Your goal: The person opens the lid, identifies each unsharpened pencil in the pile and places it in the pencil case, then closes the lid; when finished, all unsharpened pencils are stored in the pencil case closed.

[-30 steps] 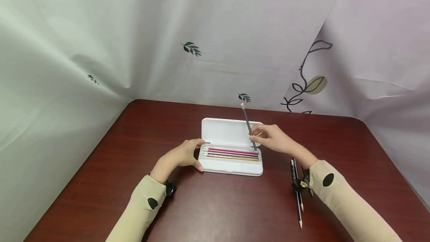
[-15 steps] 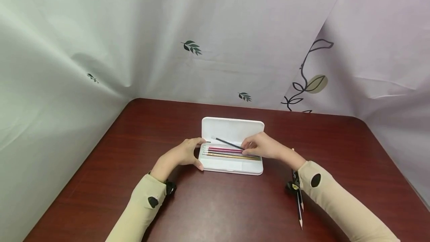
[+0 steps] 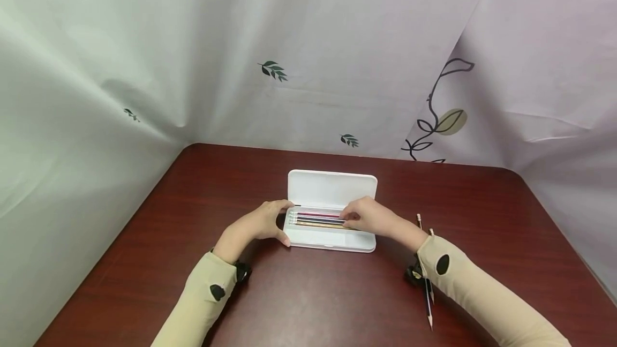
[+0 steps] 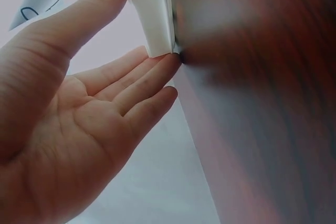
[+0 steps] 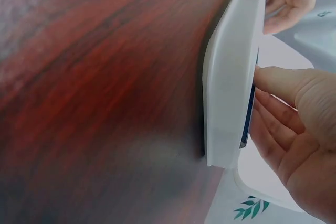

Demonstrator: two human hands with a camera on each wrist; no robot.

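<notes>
A white pencil case [image 3: 315, 237] lies on the table with its lid [image 3: 328, 186] raised at the back. Inside, several pencils [image 3: 313, 224] in red, dark and gold lie side by side, their eraser ends to the left. My left hand [image 3: 260, 222] holds the case's left end, thumb at the front corner and fingers at the back. With thumb and fingers, my right hand [image 3: 373, 217] pinches a dark pencil [image 5: 248, 121] low at the right part of the case. That hand hides the right ends of the pencils.
On the brown wooden table [image 3: 313, 299], dark pencils [image 3: 428, 307] lie partly under my right wrist, with sharpened tips toward me. A white curtain [image 3: 308, 95] with leaf prints hangs behind the table's far edge.
My right hand has brought the dark pencil down from steeply tilted above the case to level among the others, moving left and lower. My left hand stays at the case.
</notes>
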